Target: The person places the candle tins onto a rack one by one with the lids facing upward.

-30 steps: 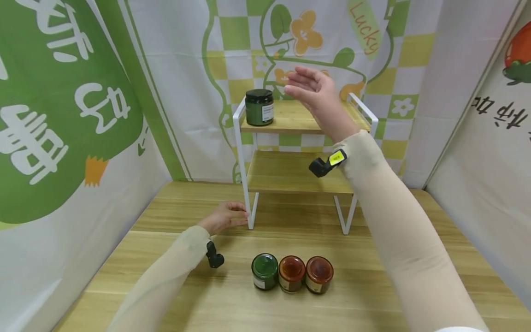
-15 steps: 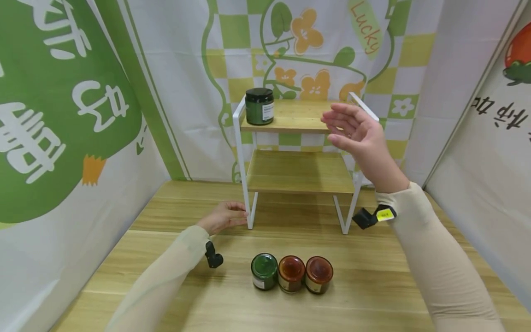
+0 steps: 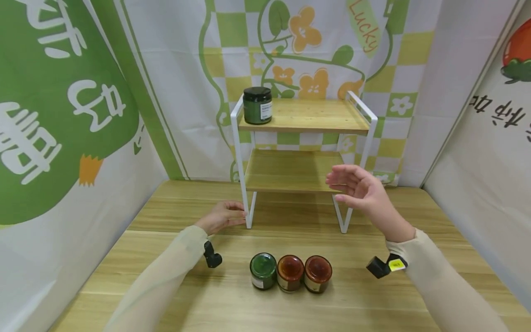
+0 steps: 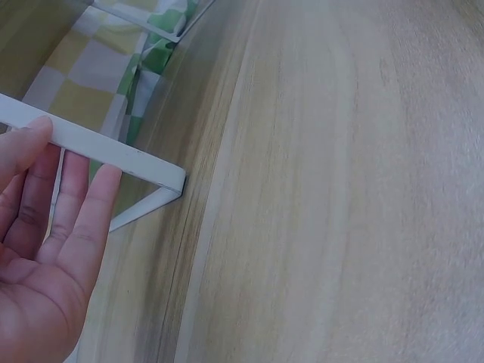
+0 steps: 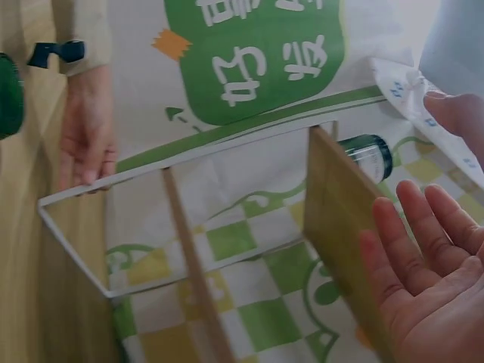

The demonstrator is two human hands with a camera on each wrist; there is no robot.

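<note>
At the white-framed shelf's left front leg (image 3: 244, 184), my left hand (image 3: 223, 216) pinches the metal low down. The left wrist view has the thumb on one side of the white bar (image 4: 121, 155) and the fingers of the left hand (image 4: 53, 249) on the other. My right hand (image 3: 365, 198) hangs in the air by the shelf's right side, fingers loosely bent around nothing. On the top board (image 3: 315, 115) a green jar (image 3: 257, 106) with a black lid stands at the left end. Nothing stands on the lower board (image 3: 294, 170).
Nearer me on the wooden table (image 3: 199, 295), a green jar (image 3: 263, 271) and two amber-red jars, one in the middle (image 3: 290, 273) and one at the right (image 3: 318, 274), form a side-by-side row. Printed cloth (image 3: 178, 92) hangs behind the shelf and along both sides.
My empty right hand has moved from above the top board to the right and down, beside the lower board. The left hand, shelf and jars have stayed in place.
</note>
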